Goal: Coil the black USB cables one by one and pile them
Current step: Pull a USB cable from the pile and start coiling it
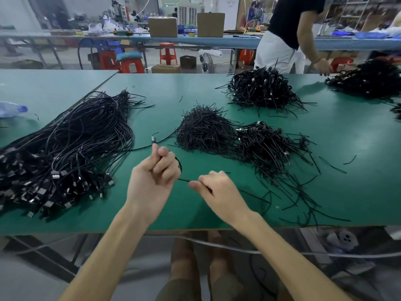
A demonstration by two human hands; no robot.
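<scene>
Gripping a black USB cable (pixel 179 165) in the left hand (pixel 155 170), fist curled tight round it with the thumb up, just nearside of the tie heap (pixel 204 129) and raised off the green table (pixel 162 88). Showing only as a short loop bulging from the fist's right side; impossible to tell how many turns sit inside. Poking up above the knuckles, towards the tie heap's left foot, a silver plug (pixel 153 139). Pinching a thin black strand (pixel 184 180) between thumb and forefinger of the right hand (pixel 213 185), other fingers folded in, nearside of the tie heap and just right of the left hand; stretched between the two hands, and impossible to tell whether cable tail or tie. Lying well left of the tie heap, a broad bundle of uncoiled cables (pixel 71 144), plugs fanned out at its near end. Touching the tie heap's right flank, a low pile of coiled cables (pixel 267 144), with loose ties (pixel 303 192) strewn nearside and right of it. Beyond the tie heap and to its right, a taller coiled pile (pixel 262 88); farther right again, another pile (pixel 368 79) beside the hand of a second person (pixel 288 29) standing at the table's far edge. Far left of the tie heap, past the bundle, a blue-capped bottle (pixel 10 108) on its side.
</scene>
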